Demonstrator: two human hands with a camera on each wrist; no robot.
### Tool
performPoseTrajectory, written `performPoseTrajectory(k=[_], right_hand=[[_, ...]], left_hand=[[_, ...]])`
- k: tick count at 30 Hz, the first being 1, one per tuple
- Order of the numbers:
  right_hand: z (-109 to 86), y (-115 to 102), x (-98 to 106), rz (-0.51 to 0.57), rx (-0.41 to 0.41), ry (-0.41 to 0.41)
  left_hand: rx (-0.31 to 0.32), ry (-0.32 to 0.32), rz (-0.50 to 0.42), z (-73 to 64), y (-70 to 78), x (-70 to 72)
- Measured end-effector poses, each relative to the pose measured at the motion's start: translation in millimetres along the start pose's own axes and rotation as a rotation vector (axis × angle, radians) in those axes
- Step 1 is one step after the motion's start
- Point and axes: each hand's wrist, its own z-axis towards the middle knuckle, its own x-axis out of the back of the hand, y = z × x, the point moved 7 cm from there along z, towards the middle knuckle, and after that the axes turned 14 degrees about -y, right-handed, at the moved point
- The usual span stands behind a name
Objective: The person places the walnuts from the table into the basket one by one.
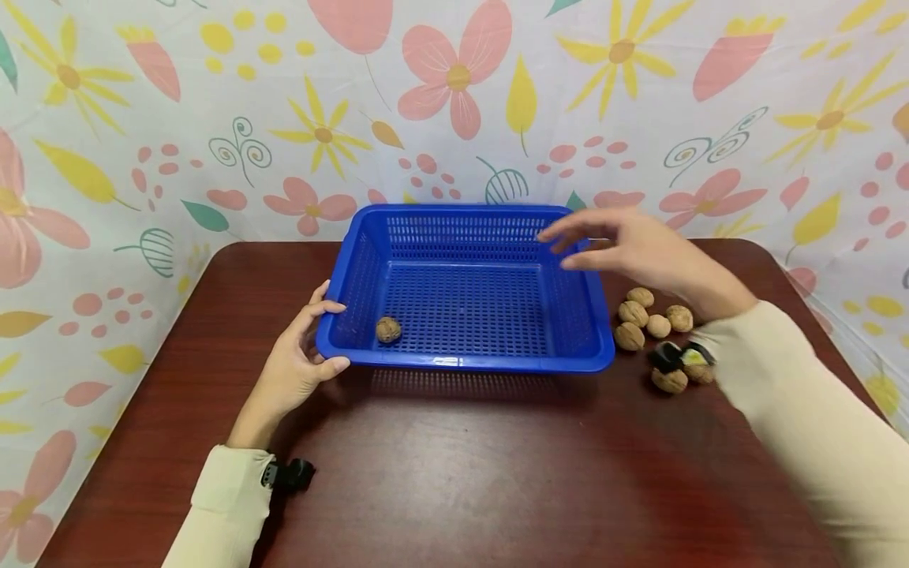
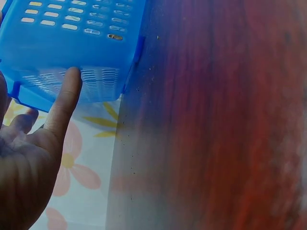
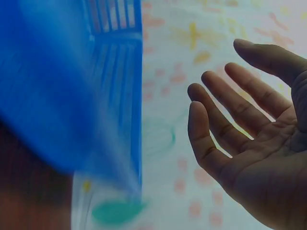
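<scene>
A blue plastic basket [image 1: 465, 363] with slotted walls stands on the table. One walnut [image 1: 388, 330] lies inside, near its front left corner. My left hand [image 1: 287, 367] grips that corner from outside, fingers on the left rim and thumb at the front edge. In the left wrist view one digit lies along the basket's outer wall [image 2: 53, 45]. Above the basket's right end is my right hand [image 1: 632, 244], fingers spread and loosely bent. Its palm [image 3: 268, 148] is bare in the right wrist view. Several walnuts [image 1: 633, 313] rest on the table below the right wrist.
The dark reddish wooden table [image 1: 461, 465] extends in front of the basket. Behind it hangs a white cloth [image 1: 426, 170] with flower and leaf prints. A black strap device [image 1: 287, 473] sits on the left wrist; another [image 1: 667, 356] is on the right, hiding part of the walnuts.
</scene>
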Motion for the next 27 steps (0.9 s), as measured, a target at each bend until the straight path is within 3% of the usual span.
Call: performPoseTrajectory(k=[3,7,13,18,27], right_hand=[[-36.8,31.7,6.9,0.023,-0.067,0.073],[-79.0,74.3,9.4,0.093,-0.097,0.139],[-125.3,133.4,8.1,0.160,-0.182,0.226],[-140.9,169.4,5.4,0.177,-0.177,0.254],[-137.8,204.3,1.7,0.174,-0.224,0.258]], left_hand=[[0.001,-0.001,0.001,-0.3,-0.2,-1.2],[0.003,-0.001,0.001,-0.5,0.3,-2.2],[-0.001,0.004,-0.002,-0.4,1.9,-0.7],[-0.002,0.001,0.001,-0.2,2.1,-0.4],[-0.005,-0.007,-0.004,-0.5,1.8,-1.6]])
